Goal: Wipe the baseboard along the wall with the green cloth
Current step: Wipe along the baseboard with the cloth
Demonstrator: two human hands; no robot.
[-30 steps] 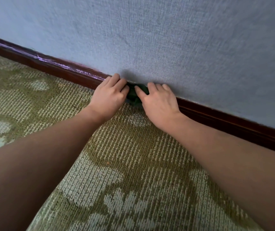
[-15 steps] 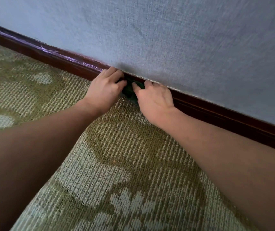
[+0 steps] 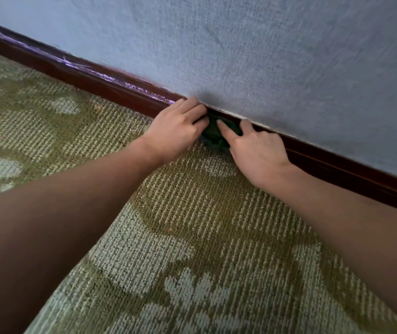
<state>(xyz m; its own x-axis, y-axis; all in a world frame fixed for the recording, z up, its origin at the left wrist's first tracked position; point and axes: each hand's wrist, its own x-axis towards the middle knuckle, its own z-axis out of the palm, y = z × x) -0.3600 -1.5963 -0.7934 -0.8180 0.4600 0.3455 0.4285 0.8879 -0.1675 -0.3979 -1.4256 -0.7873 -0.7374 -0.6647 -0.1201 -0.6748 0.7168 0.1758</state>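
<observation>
A dark brown baseboard (image 3: 110, 86) runs diagonally along the foot of a pale blue wall (image 3: 264, 49). A bunched dark green cloth (image 3: 213, 136) sits against the baseboard between my two hands. My left hand (image 3: 175, 131) has its fingers curled over the cloth's left side, knuckles at the baseboard's top edge. My right hand (image 3: 257, 150) lies on the cloth's right side with the thumb and index finger extended onto it. Most of the cloth is hidden under both hands.
A green and cream patterned carpet (image 3: 180, 237) covers the floor up to the baseboard. Pale scuffs or dust streaks mark the baseboard's top edge (image 3: 72, 65) to the left of my hands.
Both hands and the cloth stay together at the baseboard. My right fingers have spread out more over the cloth. The view has shifted slightly.
</observation>
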